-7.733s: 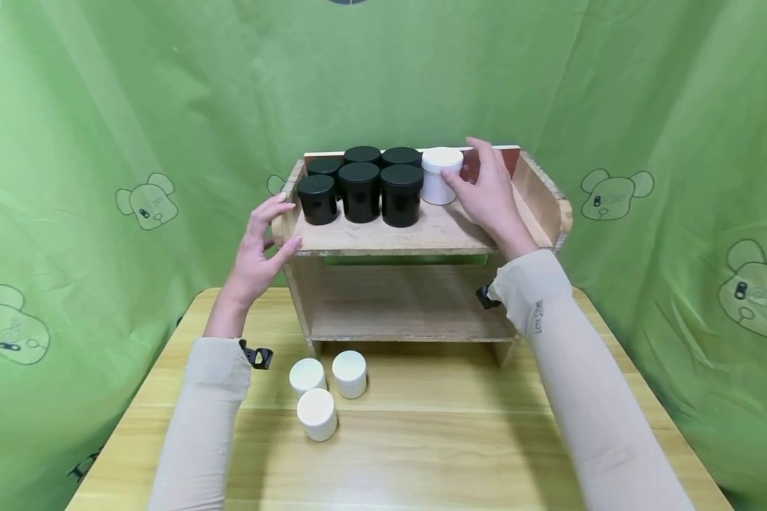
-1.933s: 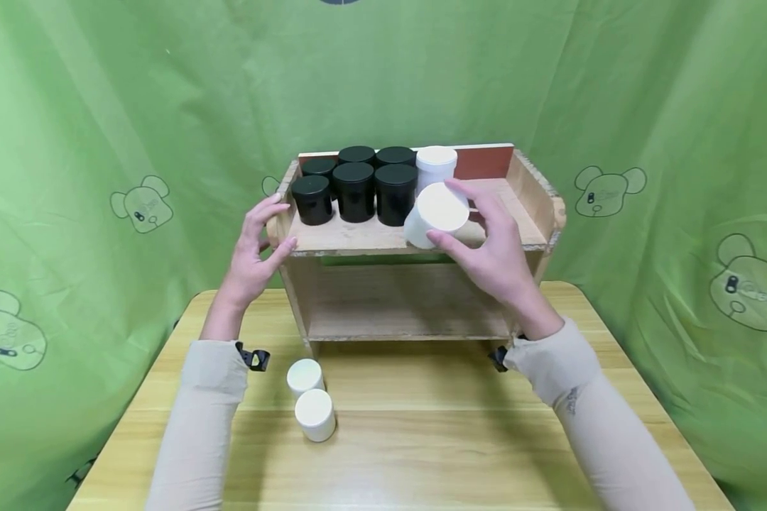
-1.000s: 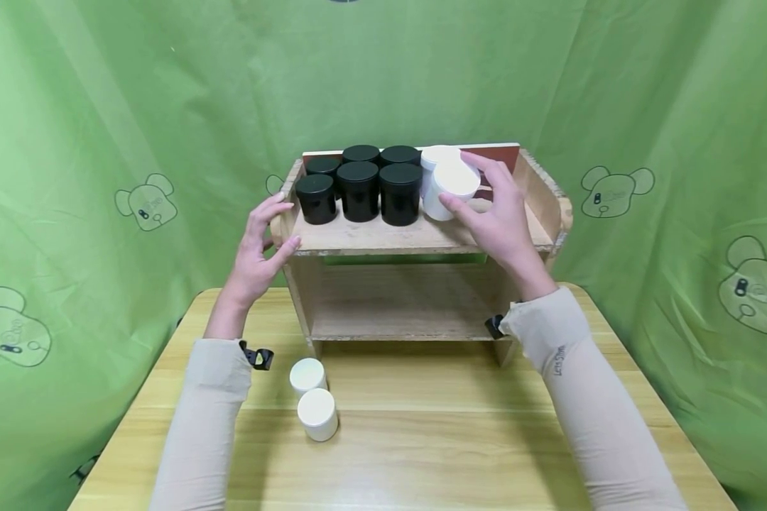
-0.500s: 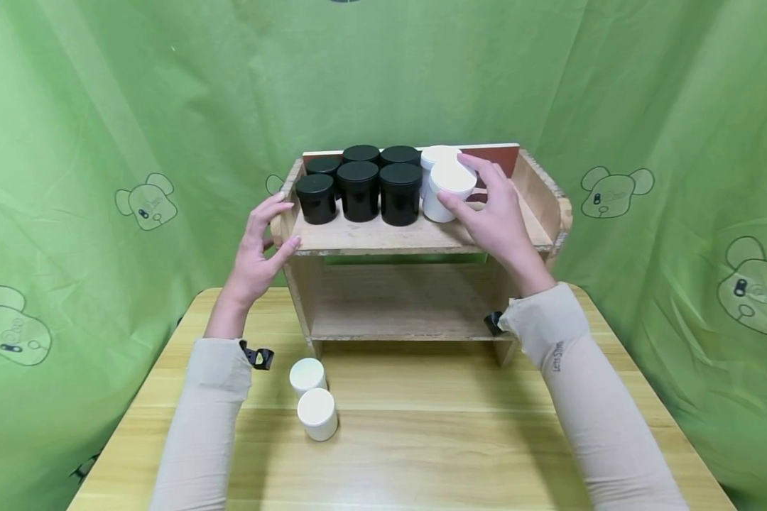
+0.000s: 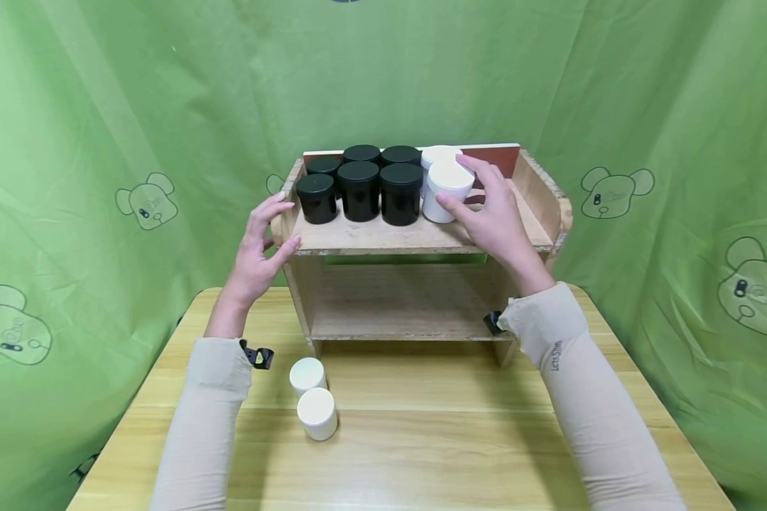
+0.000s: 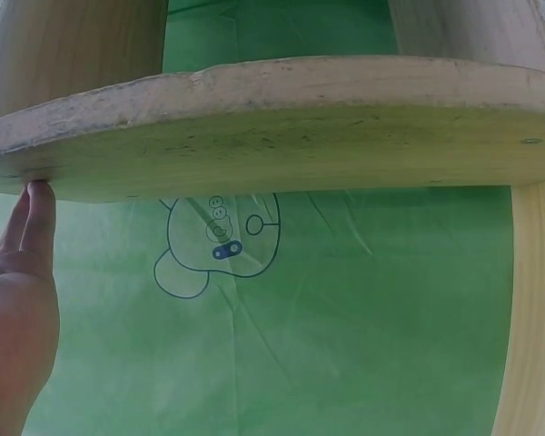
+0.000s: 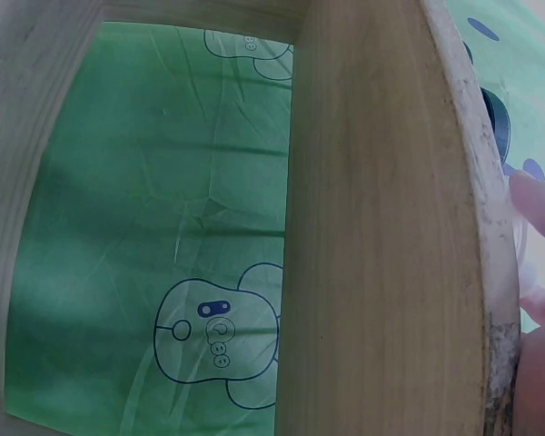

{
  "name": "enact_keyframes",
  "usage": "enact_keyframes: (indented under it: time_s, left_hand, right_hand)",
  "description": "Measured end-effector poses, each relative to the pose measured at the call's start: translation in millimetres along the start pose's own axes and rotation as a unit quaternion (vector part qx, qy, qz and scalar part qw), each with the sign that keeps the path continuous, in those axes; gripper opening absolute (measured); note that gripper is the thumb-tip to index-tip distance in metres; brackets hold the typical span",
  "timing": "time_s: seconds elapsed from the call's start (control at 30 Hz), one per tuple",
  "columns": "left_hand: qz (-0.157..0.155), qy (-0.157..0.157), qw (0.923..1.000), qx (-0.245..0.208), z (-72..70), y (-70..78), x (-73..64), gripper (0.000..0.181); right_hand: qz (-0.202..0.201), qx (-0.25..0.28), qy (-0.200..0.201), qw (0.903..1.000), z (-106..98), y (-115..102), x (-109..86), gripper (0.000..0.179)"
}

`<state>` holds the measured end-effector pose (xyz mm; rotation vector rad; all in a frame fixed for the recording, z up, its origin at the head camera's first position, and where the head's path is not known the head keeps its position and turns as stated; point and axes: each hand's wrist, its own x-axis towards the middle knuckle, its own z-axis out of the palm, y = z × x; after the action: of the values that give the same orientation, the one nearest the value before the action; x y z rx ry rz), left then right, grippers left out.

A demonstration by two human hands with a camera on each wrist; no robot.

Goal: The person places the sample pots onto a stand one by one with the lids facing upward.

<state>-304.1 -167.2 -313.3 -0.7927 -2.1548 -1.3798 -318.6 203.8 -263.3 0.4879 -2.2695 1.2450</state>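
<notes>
My right hand (image 5: 493,213) grips a white lidded jar (image 5: 446,195) between thumb and fingers on the top board of a small wooden shelf unit (image 5: 415,240). The jar leans slightly to the right, just right of the front black jar (image 5: 400,195) and in front of another white jar (image 5: 436,154). My left hand (image 5: 258,245) holds the unit's left side panel, thumb at the front edge and fingers outside. In the left wrist view, straight fingers (image 6: 40,213) touch that panel (image 6: 282,150). The right wrist view shows only part of the right hand (image 7: 540,272) past the board's edge.
Several black lidded jars (image 5: 358,191) stand in two rows on the top board's left part. Two white jars, a front one (image 5: 319,419) and a rear one (image 5: 307,375), stand on the wooden table (image 5: 422,440). A lower shelf board (image 5: 409,305) lies beneath.
A white jar has left the table and is on the top board in my right hand, moved back and less tilted than before. The left hand has stayed at the side panel.
</notes>
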Motion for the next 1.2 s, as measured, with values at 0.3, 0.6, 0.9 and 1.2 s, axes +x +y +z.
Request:
enact_keyframes:
  time_s: [0.3, 0.6, 0.9, 1.2]
  left_hand:
    - [-0.003, -0.001, 1.0, 0.003, 0.4, 1.3, -0.8, 0.056]
    - [-0.003, 0.001, 1.0, 0.001, 1.0, 2.5, -0.4, 0.056]
    - [-0.005, -0.002, 1.0, 0.004, 1.6, 0.7, -0.1, 0.056]
    - [-0.006, -0.001, 1.0, 0.002, 2.4, -0.9, 0.1, 0.056]
  right_hand:
    - [0.011, -0.019, -0.006, 0.9997, 1, -1, -0.3, 0.062]
    - [0.017, -0.028, -0.012, 0.9994, 0, -1, -0.6, 0.063]
    - [0.016, -0.031, -0.018, 0.9992, -1, 0, -1.6, 0.066]
    - [-0.012, -0.017, 0.045, 0.9988, -1, -5, -10.8, 0.07]
